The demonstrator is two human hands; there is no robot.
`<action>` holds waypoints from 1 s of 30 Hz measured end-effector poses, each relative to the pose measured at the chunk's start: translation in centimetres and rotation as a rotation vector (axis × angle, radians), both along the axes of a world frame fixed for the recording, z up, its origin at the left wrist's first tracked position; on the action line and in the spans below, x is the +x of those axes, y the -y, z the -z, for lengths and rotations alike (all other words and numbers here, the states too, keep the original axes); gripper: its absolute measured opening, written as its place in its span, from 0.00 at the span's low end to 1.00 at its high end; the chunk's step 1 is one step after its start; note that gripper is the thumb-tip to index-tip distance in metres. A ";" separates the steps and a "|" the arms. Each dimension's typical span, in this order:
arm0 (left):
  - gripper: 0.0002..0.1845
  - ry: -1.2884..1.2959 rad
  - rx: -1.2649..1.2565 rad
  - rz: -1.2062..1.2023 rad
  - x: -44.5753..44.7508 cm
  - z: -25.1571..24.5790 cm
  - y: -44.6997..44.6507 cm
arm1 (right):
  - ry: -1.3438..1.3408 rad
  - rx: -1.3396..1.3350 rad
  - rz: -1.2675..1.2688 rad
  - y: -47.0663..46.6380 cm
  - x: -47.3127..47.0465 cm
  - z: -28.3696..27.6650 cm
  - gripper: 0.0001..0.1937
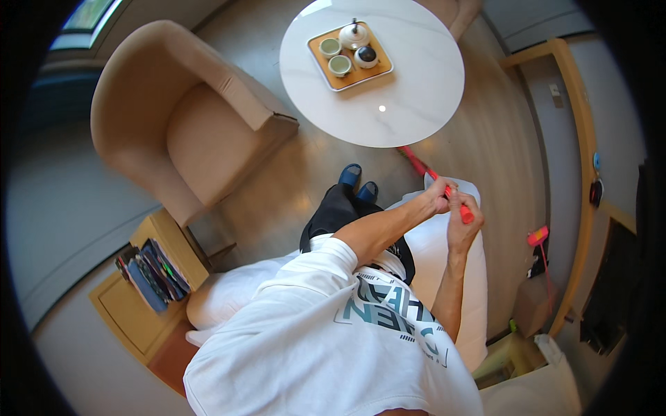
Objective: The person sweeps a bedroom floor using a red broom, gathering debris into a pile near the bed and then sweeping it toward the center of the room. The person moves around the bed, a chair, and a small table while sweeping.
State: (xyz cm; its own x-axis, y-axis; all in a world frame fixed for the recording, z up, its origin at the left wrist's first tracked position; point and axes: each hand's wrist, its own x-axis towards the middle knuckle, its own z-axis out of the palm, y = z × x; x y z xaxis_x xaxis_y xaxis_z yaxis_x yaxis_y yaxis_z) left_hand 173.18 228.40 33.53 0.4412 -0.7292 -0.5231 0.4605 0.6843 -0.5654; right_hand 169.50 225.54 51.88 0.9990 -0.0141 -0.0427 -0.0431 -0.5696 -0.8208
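Observation:
Both my hands are wrapped around the red handle [425, 169] of a long tool. My left hand [440, 195] grips it a little below its rounded top end, and my right hand [463, 214] closes on it right beside that end. From my hands the handle slants down and away toward the floor. Its far part passes behind the rim of the round white marble-look table [426, 112], so the tool's head is hidden and its kind cannot be told. A bed with white bedding [447, 270] lies beneath and beside my hands.
On the table stands a tray [386, 73] with a white teapot [355, 37], two cups and a dark-lidded pot [366, 57]. A tan armchair [208, 140] is at the left. Folded clothes [153, 275] fill a wooden cabinet. A pink-handled tool [539, 236] leans at the right wall.

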 end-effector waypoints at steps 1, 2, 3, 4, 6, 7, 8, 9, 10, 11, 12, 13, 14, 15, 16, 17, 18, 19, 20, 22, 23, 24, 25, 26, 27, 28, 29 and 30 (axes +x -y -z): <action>0.15 0.030 -0.012 -0.004 -0.5 0.2 -0.8 | 0.102 -0.009 -0.113 -0.7 -0.2 0.1 0.06; 0.16 0.064 -0.019 -0.011 -0.8 0.3 -1.8 | 0.123 -0.038 -0.196 -1.2 -0.6 -0.1 0.06; 0.18 0.071 -0.011 -0.017 -0.9 0.3 -2.7 | 0.154 -0.062 -0.277 -1.7 -0.9 -0.3 0.06; 0.19 0.091 0.000 -0.011 -1.2 0.0 -3.2 | 0.130 -0.075 -0.286 -2.1 -1.3 -0.6 0.06; 0.18 0.149 0.084 -0.012 -1.9 -0.8 -4.5 | 0.178 -0.078 -0.337 -2.9 -1.9 -1.2 0.07; 0.18 0.183 0.107 0.005 -2.4 -1.5 -5.1 | 0.199 -0.067 -0.339 -3.2 -2.1 -1.7 0.07; 0.17 0.221 0.212 0.035 -3.0 -2.2 -5.8 | 0.219 -0.055 -0.369 -3.6 -2.3 -2.0 0.08; 0.16 0.223 0.225 -0.010 -3.8 -3.1 -6.7 | 0.212 -0.029 -0.423 -3.9 -2.6 -2.4 0.08; 0.15 0.231 0.199 -0.039 -4.7 -3.9 -7.7 | 0.210 0.000 -0.462 -4.2 -2.8 -2.7 0.08; 0.15 0.187 0.196 -0.041 -5.6 -4.8 -8.7 | 0.206 0.029 -0.485 -4.6 -3.0 -3.0 0.08; 0.13 0.257 0.277 -0.037 -6.5 -5.6 -9.5 | 0.175 0.059 -0.517 -4.9 -3.2 -3.3 0.08; 0.12 0.253 0.392 0.000 -7.4 -6.2 -10.3 | 0.194 0.091 -0.546 -5.3 -3.4 -3.5 0.08; 0.11 0.193 0.391 -0.013 -8.1 -6.6 -11.0 | 0.192 0.114 -0.572 -5.7 -3.5 -3.7 0.07; 0.11 0.138 0.323 -0.054 -8.6 -6.6 -11.6 | 0.181 0.146 -0.582 -6.1 -3.6 -3.8 0.07; 0.11 0.085 0.334 -0.060 -9.0 -6.3 -12.3 | 0.188 0.165 -0.596 -6.7 -3.6 -3.8 0.06; 0.12 0.061 0.273 -0.105 -9.3 -5.6 -13.0 | 0.144 0.186 -0.599 -7.2 -3.5 -4.0 0.06; 0.13 0.041 0.196 -0.158 -9.3 -4.7 -13.8 | 0.128 0.203 -0.599 -8.0 -3.4 -4.0 0.06; 0.14 0.044 0.219 -0.186 -9.4 -3.7 -14.6 | 0.129 0.235 -0.582 -8.8 -3.4 -4.2 0.07; 0.15 0.050 0.225 -0.223 -9.3 -2.5 -15.5 | 0.107 0.235 -0.582 -9.6 -3.1 -4.3 0.07; 0.19 -0.025 0.287 -0.239 -9.4 -0.9 -17.8 | 0.067 0.230 -0.552 -11.7 -2.9 -4.8 0.07; 0.16 0.013 0.289 -0.282 -9.5 -0.4 -19.0 | 0.092 0.251 -0.577 -12.8 -2.9 -5.0 0.08; 0.13 -0.007 0.316 -0.288 -9.5 -0.3 -20.5 | 0.121 0.261 -0.584 -14.1 -3.0 -5.3 0.08; 0.12 -0.027 0.333 -0.285 -9.4 -0.5 -22.1 | 0.152 0.270 -0.589 -15.6 -3.0 -5.5 0.08; 0.12 -0.053 0.303 -0.289 -9.3 -0.9 -23.8 | 0.172 0.254 -0.618 -17.1 -2.9 -5.6 0.09; 0.13 -0.067 0.366 -0.276 -9.1 -1.4 -25.6 | 0.186 0.245 -0.642 -18.7 -2.8 -5.7 0.09; 0.14 -0.037 0.367 -0.287 -9.0 -2.0 -27.4 | 0.202 0.234 -0.666 -20.4 -2.8 -5.8 0.08; 0.15 -0.011 0.349 -0.301 -8.7 -2.4 -29.2 | 0.220 0.225 -0.678 -22.1 -2.6 -5.8 0.08; 0.18 0.035 0.289 -0.296 -8.2 -2.8 -31.3 | 0.239 0.260 -0.695 -24.2 -2.5 -5.7 0.09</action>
State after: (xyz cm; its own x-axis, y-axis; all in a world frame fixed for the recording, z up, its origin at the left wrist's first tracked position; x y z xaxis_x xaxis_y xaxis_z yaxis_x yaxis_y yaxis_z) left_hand 164.93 259.68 36.33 0.6306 -0.3936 -0.6689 0.2356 0.9183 -0.3182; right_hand 167.03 249.69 57.55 0.7574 0.5996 0.2583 0.4480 -0.1895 -0.8737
